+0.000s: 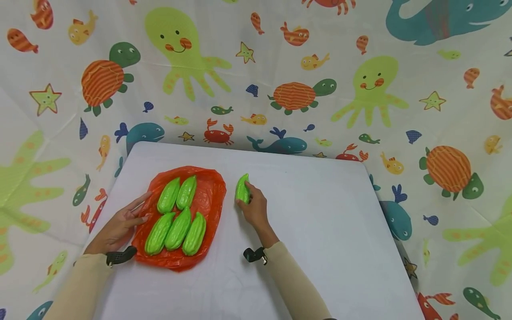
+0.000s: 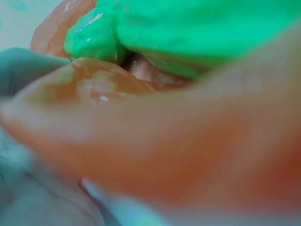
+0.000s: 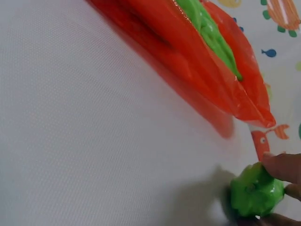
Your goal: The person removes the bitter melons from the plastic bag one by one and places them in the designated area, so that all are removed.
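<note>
The right hand pinches a single green gourd, glossy and ridged, between thumb and fingers, with its narrow tip pointing away from the person. Whether this gourd touches the white bench beneath or is held just above it cannot be told; its shadow falls close beside it.

The left hand has its fingers stretched out and its thumb spread apart from them, touching the near side of a red plastic bag. Its own wrist view is mostly filled by blurred plastic, so the fingertips are hard to make out there.

The bag lies wide open between the hands, touching the left and just beside the right, apart from the pinched gourd. Five more green gourds rest inside it: two about level with the left fingertips, three closer to the person, beside the left wrist.

Beige sleeves cover both forearms, and a dark wrist camera sits just behind each hand. Beyond the hands hangs a pale cloth printed with turtles, octopuses, whales, crabs and fish.
</note>
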Demonstrator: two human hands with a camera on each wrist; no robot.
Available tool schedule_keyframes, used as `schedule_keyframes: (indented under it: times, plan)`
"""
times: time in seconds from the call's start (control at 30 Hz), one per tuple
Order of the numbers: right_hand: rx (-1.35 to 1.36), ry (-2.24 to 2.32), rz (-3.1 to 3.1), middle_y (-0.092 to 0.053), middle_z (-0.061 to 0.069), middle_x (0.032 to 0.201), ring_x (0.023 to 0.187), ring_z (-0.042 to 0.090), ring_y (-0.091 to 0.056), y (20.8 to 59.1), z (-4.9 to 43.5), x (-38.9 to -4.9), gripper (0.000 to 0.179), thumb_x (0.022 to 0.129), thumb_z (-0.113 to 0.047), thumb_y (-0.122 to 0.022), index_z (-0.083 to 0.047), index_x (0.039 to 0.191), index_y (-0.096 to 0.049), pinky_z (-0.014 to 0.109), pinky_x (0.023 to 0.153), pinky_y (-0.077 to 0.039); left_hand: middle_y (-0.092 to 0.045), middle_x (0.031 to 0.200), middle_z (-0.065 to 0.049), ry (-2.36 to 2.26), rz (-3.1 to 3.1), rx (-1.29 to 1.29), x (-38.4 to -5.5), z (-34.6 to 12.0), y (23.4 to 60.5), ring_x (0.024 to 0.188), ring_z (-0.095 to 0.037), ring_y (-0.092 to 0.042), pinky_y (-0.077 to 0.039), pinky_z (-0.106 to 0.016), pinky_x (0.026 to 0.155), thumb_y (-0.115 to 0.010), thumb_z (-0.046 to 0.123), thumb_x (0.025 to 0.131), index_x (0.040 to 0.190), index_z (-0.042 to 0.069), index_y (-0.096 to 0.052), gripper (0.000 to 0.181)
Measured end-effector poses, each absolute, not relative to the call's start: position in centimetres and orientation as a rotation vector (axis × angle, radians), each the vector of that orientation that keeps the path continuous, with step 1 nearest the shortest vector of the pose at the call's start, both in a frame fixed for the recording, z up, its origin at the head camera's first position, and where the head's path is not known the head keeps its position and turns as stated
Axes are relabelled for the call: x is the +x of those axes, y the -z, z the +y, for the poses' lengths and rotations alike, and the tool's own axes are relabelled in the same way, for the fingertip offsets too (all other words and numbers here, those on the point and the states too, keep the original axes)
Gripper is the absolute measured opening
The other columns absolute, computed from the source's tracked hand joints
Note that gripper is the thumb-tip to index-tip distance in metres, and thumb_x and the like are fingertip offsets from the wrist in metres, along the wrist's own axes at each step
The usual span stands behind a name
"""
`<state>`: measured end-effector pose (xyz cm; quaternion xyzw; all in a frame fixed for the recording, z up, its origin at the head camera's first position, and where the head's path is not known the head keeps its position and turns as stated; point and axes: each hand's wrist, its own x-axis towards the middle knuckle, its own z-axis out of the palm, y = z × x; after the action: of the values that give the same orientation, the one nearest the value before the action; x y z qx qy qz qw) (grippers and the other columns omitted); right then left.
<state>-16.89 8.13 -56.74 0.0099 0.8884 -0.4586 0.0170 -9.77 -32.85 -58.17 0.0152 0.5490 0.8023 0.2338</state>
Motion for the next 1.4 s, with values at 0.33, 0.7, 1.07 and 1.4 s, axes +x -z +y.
schedule_keyframes:
  times: [0.33, 0.7, 1.07, 1.4]
  plan:
    - [0.069, 1.409, 2.776, -0.060, 0.017, 0.147, 0.123, 0.029, -0.063, 56.5, 8.2, -16.8, 0.071, 0.094, -0.014, -0.081, -0.017, 0.159, -0.051, 0.043, 0.102, -0.059, -0.038, 0.167, 0.022, -2.195, 1.537, 0.011, -9.7, -32.8, 58.2, 0.134, 0.010, -0.054, -0.056, -0.023, 0.105, -0.046, 0.000, 0.111, 0.172, 0.031, -0.016, 0.075]
    - [0.120, 1.414, 2.809, -0.056, 0.015, 0.156, 0.134, 0.033, -0.062, 55.7, 8.4, -16.3, 0.077, 0.091, -0.017, -0.085, -0.022, 0.160, -0.050, 0.045, 0.110, -0.057, -0.029, 0.173, 0.017, -2.185, 1.524, 0.039, -9.9, -33.0, 58.4, 0.135, 0.009, -0.054, -0.057, -0.024, 0.105, -0.043, -0.001, 0.112, 0.172, 0.033, -0.014, 0.075]
    - [0.030, 1.563, 2.848, -0.051, 0.012, 0.161, 0.144, 0.031, -0.054, 53.5, 7.7, -13.8, 0.076, 0.091, -0.015, -0.085, -0.021, 0.159, -0.051, 0.044, 0.111, -0.056, -0.033, 0.171, 0.018, -2.204, 1.516, 0.049, -9.8, -32.9, 58.2, 0.135, 0.009, -0.055, -0.056, -0.024, 0.105, -0.044, -0.002, 0.112, 0.172, 0.031, -0.014, 0.075]
    - [-0.181, 1.652, 2.718, -0.051, 0.004, 0.161, 0.145, 0.025, -0.053, 53.7, 4.3, -9.0, 0.078, 0.092, -0.020, -0.085, -0.025, 0.161, -0.047, 0.044, 0.111, -0.056, -0.033, 0.170, 0.020, -2.190, 1.506, 0.042, -9.8, -32.9, 58.2, 0.134, 0.010, -0.054, -0.057, -0.026, 0.104, -0.042, -0.002, 0.112, 0.172, 0.032, -0.013, 0.075]
